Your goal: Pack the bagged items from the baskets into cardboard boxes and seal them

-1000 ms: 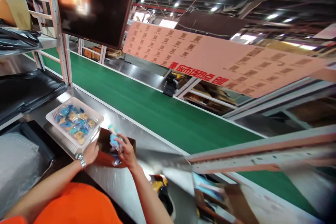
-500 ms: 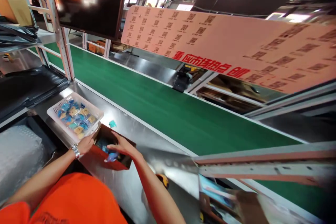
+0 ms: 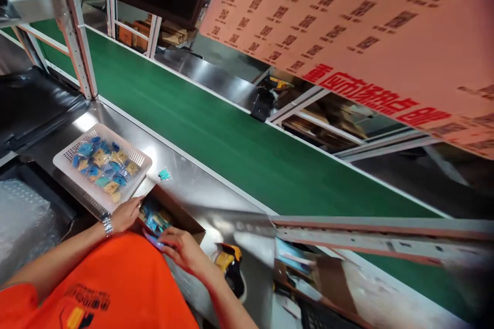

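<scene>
Head view: large red characters printed upside down on pink cardboard sheet (image 3: 347,25) overhead (rows of small dark codes unreadable). Since half second ago, view tilted downward; right hand (image 3: 181,248) drawn nearer body, fingers curled loosely on small blue packets (image 3: 154,222) inside open brown cardboard box (image 3: 181,216). Left hand (image 3: 125,213) laid open against box's left edge, beside white perforated plastic basket (image 3: 71,175).
</scene>
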`<state>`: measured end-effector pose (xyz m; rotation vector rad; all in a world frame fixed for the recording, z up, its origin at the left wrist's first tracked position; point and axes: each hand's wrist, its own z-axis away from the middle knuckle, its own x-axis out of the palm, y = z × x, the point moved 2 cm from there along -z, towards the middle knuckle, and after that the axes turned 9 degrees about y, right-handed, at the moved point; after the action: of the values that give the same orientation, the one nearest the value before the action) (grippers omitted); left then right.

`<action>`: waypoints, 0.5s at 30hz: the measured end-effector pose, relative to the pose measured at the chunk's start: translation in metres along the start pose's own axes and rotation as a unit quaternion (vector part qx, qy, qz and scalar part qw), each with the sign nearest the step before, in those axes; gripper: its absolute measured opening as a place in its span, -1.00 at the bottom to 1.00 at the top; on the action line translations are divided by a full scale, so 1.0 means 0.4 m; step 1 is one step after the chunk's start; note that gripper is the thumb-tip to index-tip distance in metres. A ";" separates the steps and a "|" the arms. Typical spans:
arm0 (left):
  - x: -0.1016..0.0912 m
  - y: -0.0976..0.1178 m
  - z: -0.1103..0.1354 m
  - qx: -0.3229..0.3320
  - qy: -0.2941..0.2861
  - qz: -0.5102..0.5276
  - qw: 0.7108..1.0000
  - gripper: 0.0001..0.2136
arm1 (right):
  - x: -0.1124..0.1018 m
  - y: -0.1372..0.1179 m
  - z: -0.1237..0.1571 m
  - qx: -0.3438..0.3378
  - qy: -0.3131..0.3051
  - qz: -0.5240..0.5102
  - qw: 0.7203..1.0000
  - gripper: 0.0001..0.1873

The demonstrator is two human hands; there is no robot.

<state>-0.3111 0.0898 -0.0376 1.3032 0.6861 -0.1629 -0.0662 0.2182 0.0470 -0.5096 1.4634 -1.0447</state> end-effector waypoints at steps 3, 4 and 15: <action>0.007 0.006 0.000 -0.010 0.000 0.016 1.000 -0.41 | -0.022 0.004 -0.005 0.026 0.053 -0.019 0.998 -0.59; 0.010 0.009 0.000 -0.013 0.001 0.017 1.000 -0.41 | -0.038 0.008 -0.005 0.040 0.081 -0.031 0.995 -0.57; 0.039 0.042 0.027 -0.042 0.022 0.035 0.998 -0.42 | -0.237 0.253 -0.268 0.074 0.139 0.024 0.987 -0.60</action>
<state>-0.2863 0.0886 -0.0311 1.2517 0.6774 -0.0483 -0.1228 0.3784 0.0035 -0.2269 1.6170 -1.2110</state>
